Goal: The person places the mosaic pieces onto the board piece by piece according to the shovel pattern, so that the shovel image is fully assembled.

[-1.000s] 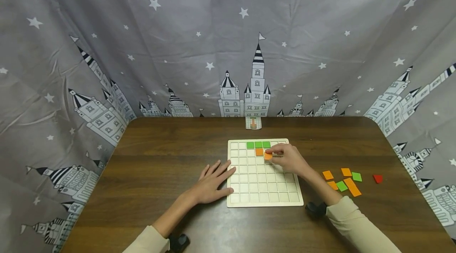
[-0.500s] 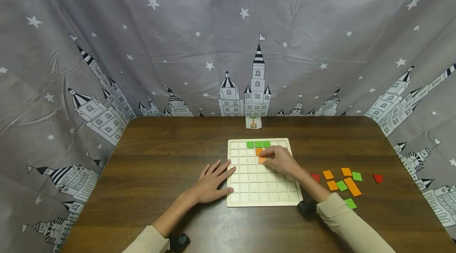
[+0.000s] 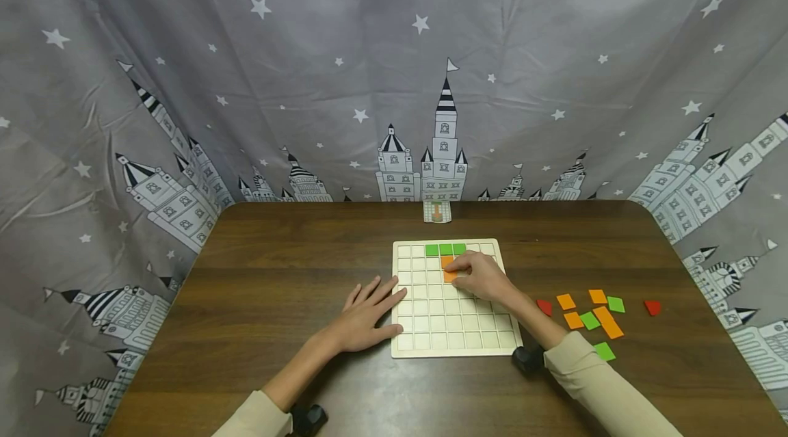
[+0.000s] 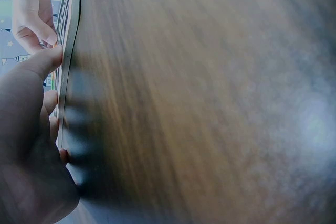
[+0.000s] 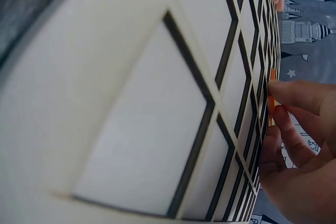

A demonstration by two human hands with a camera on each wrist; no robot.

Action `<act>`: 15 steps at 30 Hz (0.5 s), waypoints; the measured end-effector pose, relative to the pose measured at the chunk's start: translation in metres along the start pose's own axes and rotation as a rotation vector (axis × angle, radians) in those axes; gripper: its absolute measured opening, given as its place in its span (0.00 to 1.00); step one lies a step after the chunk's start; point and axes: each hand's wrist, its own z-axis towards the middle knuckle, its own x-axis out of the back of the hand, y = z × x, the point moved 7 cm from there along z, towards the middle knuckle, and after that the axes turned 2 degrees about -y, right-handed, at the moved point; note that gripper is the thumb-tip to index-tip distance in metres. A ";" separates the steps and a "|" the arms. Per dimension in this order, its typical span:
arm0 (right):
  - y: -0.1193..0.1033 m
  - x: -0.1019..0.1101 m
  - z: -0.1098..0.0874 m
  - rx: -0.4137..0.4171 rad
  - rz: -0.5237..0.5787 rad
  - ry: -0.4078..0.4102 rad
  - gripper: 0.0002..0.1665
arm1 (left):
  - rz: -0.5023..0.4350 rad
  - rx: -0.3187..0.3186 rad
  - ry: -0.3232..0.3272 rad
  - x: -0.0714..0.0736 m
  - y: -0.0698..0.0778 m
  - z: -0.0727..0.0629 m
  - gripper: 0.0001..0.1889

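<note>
A pale grid board (image 3: 457, 341) lies on the wooden table. Three green square tiles (image 3: 446, 249) fill part of its top row, with an orange tile (image 3: 447, 262) just below the middle one. My right hand (image 3: 483, 277) pinches another orange square tile (image 3: 450, 276) between thumb and fingers, at the cell directly below that one. In the right wrist view, the pinched tile (image 5: 271, 103) is at the board's surface, partly covered by fingertips. My left hand (image 3: 366, 321) rests spread on the table, its fingertips and thumb touching the board's left edge.
Right of the board lie loose pieces: several orange squares (image 3: 566, 301), an orange rectangle (image 3: 608, 323), green squares (image 3: 589, 321) and two red pieces (image 3: 652, 308). A small patterned card (image 3: 437, 212) stands at the table's back edge, before a grey castle-print curtain (image 3: 345, 27).
My right hand has moved left and slightly nearer with the orange tile, stopping beneath the other orange one. A red piece and a green square beside my forearm have come into view. My left hand stays put.
</note>
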 end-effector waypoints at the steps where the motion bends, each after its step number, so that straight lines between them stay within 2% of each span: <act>1: 0.000 0.000 0.000 0.005 -0.001 0.001 0.16 | 0.000 0.000 0.000 0.000 0.000 0.000 0.36; 7: -0.003 -0.002 0.000 0.033 -0.007 -0.006 0.16 | 0.002 -0.005 0.004 -0.002 -0.002 0.000 0.36; 15: -0.002 -0.004 -0.001 0.031 -0.015 -0.012 0.17 | 0.018 -0.010 0.014 -0.003 -0.005 0.000 0.36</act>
